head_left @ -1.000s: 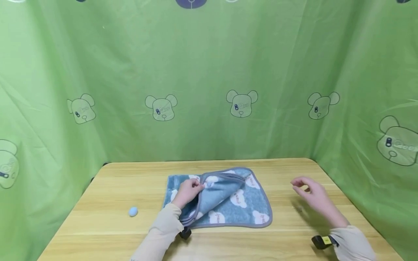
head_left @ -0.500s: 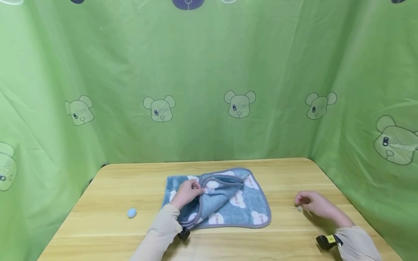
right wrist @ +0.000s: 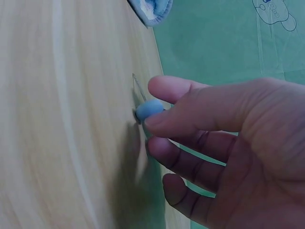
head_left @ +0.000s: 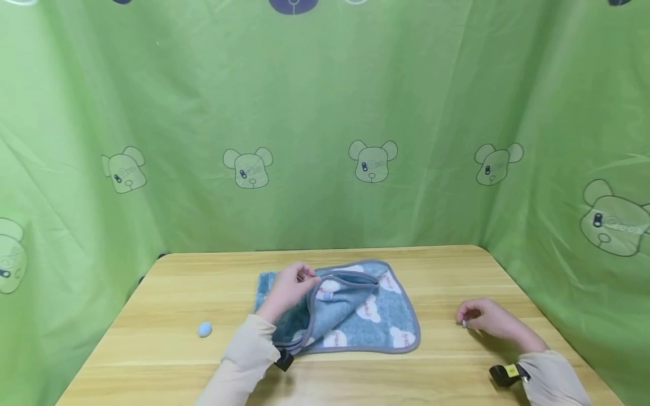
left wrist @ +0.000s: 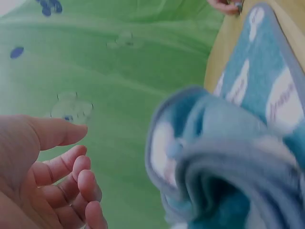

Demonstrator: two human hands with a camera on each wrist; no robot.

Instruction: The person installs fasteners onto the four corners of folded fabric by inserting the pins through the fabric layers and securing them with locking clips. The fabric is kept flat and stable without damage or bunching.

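Observation:
A teal blanket (head_left: pixel 381 330) with white bear prints and grey edging lies folded mid-table, its left corner turned back over it. On that flap sits a small light-blue knob (head_left: pixel 327 295). Beside the flap is my left hand (head_left: pixel 289 287); the left wrist view shows its thumb apart from loosely curled fingers, nothing between them and the blanket a little way off. To the right, my right hand (head_left: pixel 490 321) pinches a pin (right wrist: pixel 150 109) by its round light-blue head, thumb on the near side. The pin's thin metal point sticks out past the fingertips, close over the wood.
A light-blue rounded piece (head_left: pixel 205 329) lies on the left part of the wooden table (head_left: pixel 167 299). Green curtains (head_left: pixel 315 214) with bear-head prints hang behind the table and along both sides.
My left hand has let go of the blanket's turned-back flap and moved slightly up and back. My right hand has come down to the table and taken hold of the pin.

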